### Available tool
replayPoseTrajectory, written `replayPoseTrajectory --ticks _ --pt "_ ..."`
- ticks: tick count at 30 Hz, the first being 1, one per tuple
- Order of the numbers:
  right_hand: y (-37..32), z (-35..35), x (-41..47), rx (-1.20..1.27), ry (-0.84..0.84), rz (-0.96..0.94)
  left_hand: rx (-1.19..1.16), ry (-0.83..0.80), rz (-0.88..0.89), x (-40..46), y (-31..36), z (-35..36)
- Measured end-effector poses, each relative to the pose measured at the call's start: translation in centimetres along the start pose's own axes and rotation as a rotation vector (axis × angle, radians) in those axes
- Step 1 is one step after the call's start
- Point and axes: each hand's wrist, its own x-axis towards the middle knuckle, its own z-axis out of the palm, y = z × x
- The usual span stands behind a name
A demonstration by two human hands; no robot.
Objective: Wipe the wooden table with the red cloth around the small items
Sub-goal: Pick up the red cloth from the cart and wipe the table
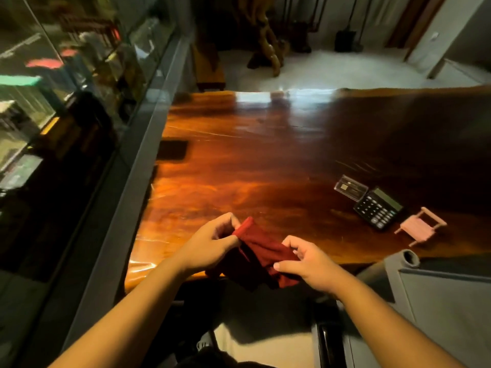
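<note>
Nearest to me, my two bare forearms reach forward from the bottom of the view. My left hand (212, 245) pinches the far left corner of the red cloth (261, 257) between thumb and fingers. My right hand (309, 264) pinches the cloth's near right edge the same way, thumb on top, fingers curled under. Both hands are closed on fabric, not spread.

The red cloth hangs bunched between my hands, over the near edge of the worktop (252, 166). It is dark red, soft and limp, folding into creases, with a slack part drooping below the edge. I judge it light and easy to crumple. It should be gathered into a pad under a flat palm, since a loose edge would drag and could snag the small items.

The worktop is a broad slab of glossy reddish-brown wood with strong grain. It reflects light at its far edge, so I expect the cloth to slide easily on it.

The small items sit on the right. A clear plastic card case (350, 191) lies farthest, a black calculator (378, 208) just beside it, and a tiny pink toy chair (422, 225) nearest, just beside the calculator. The chair looks light and tippable. A dark flat rectangle (172, 150) lies at the left edge; I cannot tell what it is.

A glass cabinet (79, 102) runs along the left side.
</note>
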Motion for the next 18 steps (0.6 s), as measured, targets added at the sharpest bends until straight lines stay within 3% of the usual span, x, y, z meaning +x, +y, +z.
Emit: replayPoseTrajectory --ticks 3,8,18 --pt "-0.7 1.5 2.8 0.006 -0.051 0.015 -0.017 -0.047 -0.03 0.5 -2.4 -3.4" --pt "-1.5 3.0 6.3 0.041 0.021 0.054 -0.063 -0.087 -0.08 3.0 -5.5 -7.2" --pt "-1.4 0.4 12.0 -0.012 0.239 0.138 -0.043 -0.072 -0.224 10.4 -8.2 -6.7"
